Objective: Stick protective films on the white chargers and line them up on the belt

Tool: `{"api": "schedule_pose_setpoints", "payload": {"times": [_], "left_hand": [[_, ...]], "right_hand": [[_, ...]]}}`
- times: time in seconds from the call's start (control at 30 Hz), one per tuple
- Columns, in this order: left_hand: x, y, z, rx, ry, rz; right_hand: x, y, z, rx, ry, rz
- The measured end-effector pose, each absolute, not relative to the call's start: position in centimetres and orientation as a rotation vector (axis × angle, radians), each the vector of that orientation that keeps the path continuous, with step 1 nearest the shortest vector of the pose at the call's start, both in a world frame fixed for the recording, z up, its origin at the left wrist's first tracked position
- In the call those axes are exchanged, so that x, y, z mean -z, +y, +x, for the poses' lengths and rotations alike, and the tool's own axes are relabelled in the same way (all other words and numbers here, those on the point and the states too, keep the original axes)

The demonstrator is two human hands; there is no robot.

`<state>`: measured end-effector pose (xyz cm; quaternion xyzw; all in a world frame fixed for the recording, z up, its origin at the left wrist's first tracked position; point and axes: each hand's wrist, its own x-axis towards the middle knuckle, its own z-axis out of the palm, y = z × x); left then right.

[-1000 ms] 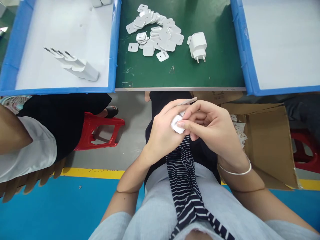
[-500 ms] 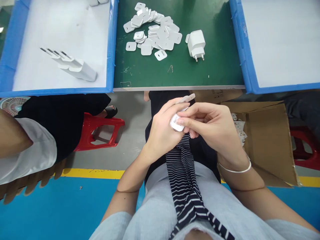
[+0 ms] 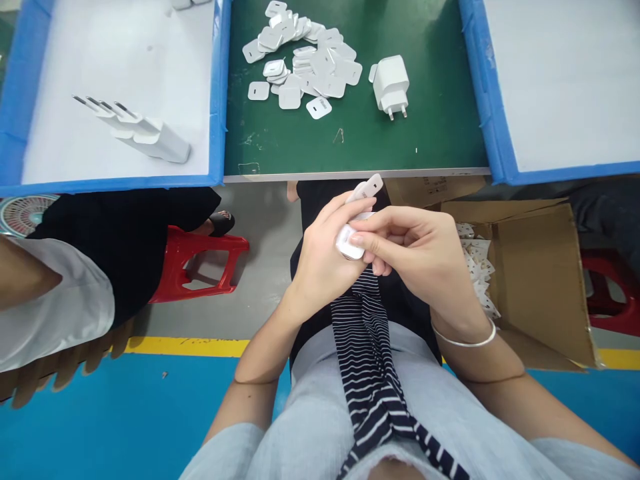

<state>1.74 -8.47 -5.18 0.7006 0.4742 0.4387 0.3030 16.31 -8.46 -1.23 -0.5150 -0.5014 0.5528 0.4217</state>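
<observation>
Single head-worn view, looking steeply down and forward: hands close below lens, green table (image 3: 360, 143) edge farther ahead (no second view).

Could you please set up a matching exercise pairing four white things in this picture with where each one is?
Things:
1. loose plug charger
2. pile of flat covers
3. row of chargers
4. small white part

Places:
A. in the left blue tray
B. between the left hand and right hand
C. alone on the green mat, right of the pile
D. heaped on the mat's far side

Pairs: 1-C, 2-D, 3-A, 4-B
</observation>
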Motion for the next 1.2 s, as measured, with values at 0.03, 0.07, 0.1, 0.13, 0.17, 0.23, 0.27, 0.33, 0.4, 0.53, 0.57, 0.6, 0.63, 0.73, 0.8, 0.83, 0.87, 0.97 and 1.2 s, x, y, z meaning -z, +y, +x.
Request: {"api": "schedule_pose_setpoints", "payload": {"times": [0.03, 0.07, 0.1, 0.13, 0.17, 0.23, 0.27, 0.33, 0.4, 0.53, 0.57, 0.6, 0.63, 0.73, 0.8, 0.83, 0.87, 0.97, 1.2], "left_hand": [[5.2, -8.5, 1.7, -1.157, 1.262, 1.856], [5.2, -8.5, 1.7, -1.149, 1.268, 1.856], [5.2, -8.5, 1.7, -1.142, 1.273, 1.857], [5.2, -8.5, 1.8, -1.137, 1.276, 1.856], [5.3, -8.5, 1.8, -1.137, 1.275, 1.855], [5.3, -8.5, 1.8, -1.147, 1.264, 1.848], [5.3, -8.5, 1.8, -1.153, 1.258, 1.843], [5.3, -8.5, 1.8, -1.164, 1.248, 1.836], [5.3, -8.5, 1.9, -1.172, 1.239, 1.834], [5.2, -8.6, 2.1, -1.163, 1.250, 1.840], [5.3, -8.6, 2.1, -1.159, 1.257, 1.841], [5.3, -8.7, 2.2, -1.157, 1.263, 1.841], [5.4, -8.7, 2.3, -1.157, 1.263, 1.841], [5.7, -8.6, 2.3, -1.173, 1.246, 1.844], [5.9, -8.5, 2.2, -1.204, 1.227, 1.848], [5.9, -8.4, 2.1, -1.220, 1.219, 1.845], [6.0, -8.4, 2.0, -1.233, 1.215, 1.840], [5.9, -8.3, 1.7, -1.251, 1.204, 1.816], [5.9, -8.5, 1.4, -1.300, 1.149, 1.754]], "right_hand": [[1.2, -8.5, 16.3, -1.390, -1.260, -1.286], [1.2, -8.5, 16.3, -1.397, -1.263, -1.285], [1.2, -8.5, 16.3, -1.406, -1.265, -1.287], [1.2, -8.5, 16.3, -1.412, -1.266, -1.290], [1.2, -8.5, 16.4, -1.413, -1.267, -1.294], [1.2, -8.6, 16.4, -1.407, -1.275, -1.300], [1.2, -8.6, 16.4, -1.400, -1.280, -1.303], [1.2, -8.6, 16.4, -1.393, -1.293, -1.302], [1.2, -8.7, 16.5, -1.392, -1.306, -1.292], [1.3, -8.6, 16.5, -1.355, -1.352, -1.304], [1.4, -8.6, 16.5, -1.332, -1.372, -1.319], [1.5, -8.6, 16.5, -1.305, -1.394, -1.335], [1.5, -8.6, 16.5, -1.279, -1.419, -1.349], [1.6, -8.6, 16.7, -1.262, -1.459, -1.332], [1.5, -8.8, 17.0, -1.303, -1.436, -1.278], [1.4, -8.9, 17.3, -1.310, -1.412, -1.248], [1.4, -9.1, 17.5, -1.297, -1.388, -1.220], [1.8, -10.0, 18.1, -1.205, -1.387, -1.131], [4.3, -11.3, 18.0, -0.719, -1.949, -0.959]]}}
